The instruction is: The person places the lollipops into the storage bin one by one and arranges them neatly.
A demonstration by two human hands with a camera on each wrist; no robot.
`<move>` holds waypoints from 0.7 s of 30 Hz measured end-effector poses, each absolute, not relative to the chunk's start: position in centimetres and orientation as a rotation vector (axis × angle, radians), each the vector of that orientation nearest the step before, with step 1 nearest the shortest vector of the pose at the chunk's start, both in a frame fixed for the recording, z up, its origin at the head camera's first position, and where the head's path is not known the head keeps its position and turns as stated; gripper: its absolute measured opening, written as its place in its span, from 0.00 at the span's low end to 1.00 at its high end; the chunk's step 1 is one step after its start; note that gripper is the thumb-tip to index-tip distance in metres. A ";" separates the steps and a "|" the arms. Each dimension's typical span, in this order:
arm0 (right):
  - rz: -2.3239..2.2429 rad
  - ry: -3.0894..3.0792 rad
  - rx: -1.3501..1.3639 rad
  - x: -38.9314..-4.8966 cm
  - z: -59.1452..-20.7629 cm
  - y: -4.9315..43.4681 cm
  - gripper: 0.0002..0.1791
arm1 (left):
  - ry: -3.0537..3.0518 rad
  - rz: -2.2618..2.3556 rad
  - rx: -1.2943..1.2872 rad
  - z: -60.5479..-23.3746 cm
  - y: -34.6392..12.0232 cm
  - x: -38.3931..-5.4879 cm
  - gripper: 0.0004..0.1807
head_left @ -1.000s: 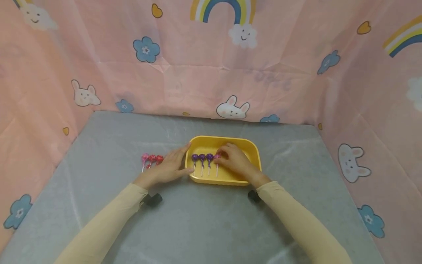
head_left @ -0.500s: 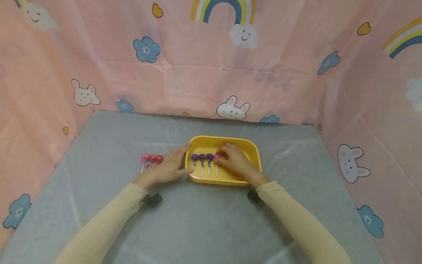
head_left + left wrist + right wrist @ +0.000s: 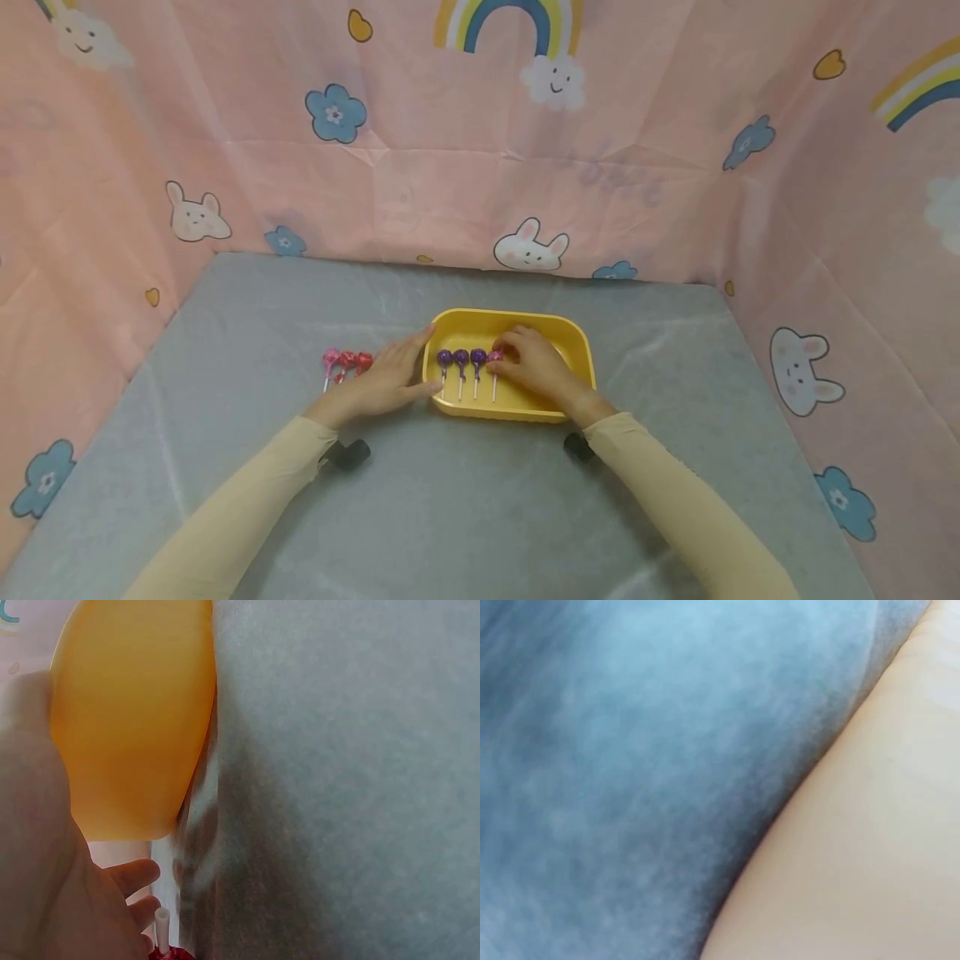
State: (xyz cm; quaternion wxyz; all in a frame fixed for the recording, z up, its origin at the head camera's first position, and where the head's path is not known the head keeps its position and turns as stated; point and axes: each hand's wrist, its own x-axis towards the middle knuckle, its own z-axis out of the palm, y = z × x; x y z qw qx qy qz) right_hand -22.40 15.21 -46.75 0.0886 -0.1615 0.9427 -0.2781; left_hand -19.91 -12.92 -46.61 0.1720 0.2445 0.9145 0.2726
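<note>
In the head view a yellow tray [image 3: 566,410] stands on the grey table. Three purple lollipops [image 3: 461,357] lie in it side by side, sticks toward the person. To their right is a pink lollipop [image 3: 494,357], its head pinched between the thumb and fingers of my right hand [image 3: 540,367]. My left hand [image 3: 384,379] rests against the tray's left end with fairly straight fingers, the thumb at the front corner. The left wrist view shows the tray's outer wall [image 3: 135,720] beside that hand. In the right wrist view, bare skin fills one side; the fingers are hidden.
Left of the tray, a pink lollipop [image 3: 332,357] and two red lollipops [image 3: 363,360] lie on the table [image 3: 465,508], partly behind my left hand. A pink patterned cloth [image 3: 450,192] hangs round the back and sides. Small black devices [image 3: 351,454] sit at the wrists.
</note>
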 end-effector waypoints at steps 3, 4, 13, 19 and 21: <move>-0.823 2.807 -0.483 -22.5 -46.7 15.1 0.18 | 2.600 0.770 0.695 -46.6 -13.0 -20.0 0.53; -0.825 2.807 -0.483 -22.5 -46.7 15.1 0.18 | 2.602 0.769 0.695 -46.5 -13.0 -20.0 0.53; -0.856 2.794 -0.460 -22.6 -46.6 15.2 0.20 | 2.596 0.785 0.692 -46.8 -13.0 -20.0 0.52; -0.897 2.793 -0.445 -22.3 -46.3 15.6 0.23 | 2.594 0.779 0.687 -46.8 -12.9 -19.9 0.51; -0.910 2.790 -0.452 -22.2 -46.0 15.8 0.25 | 2.601 0.773 0.695 -46.6 -12.9 -19.9 0.52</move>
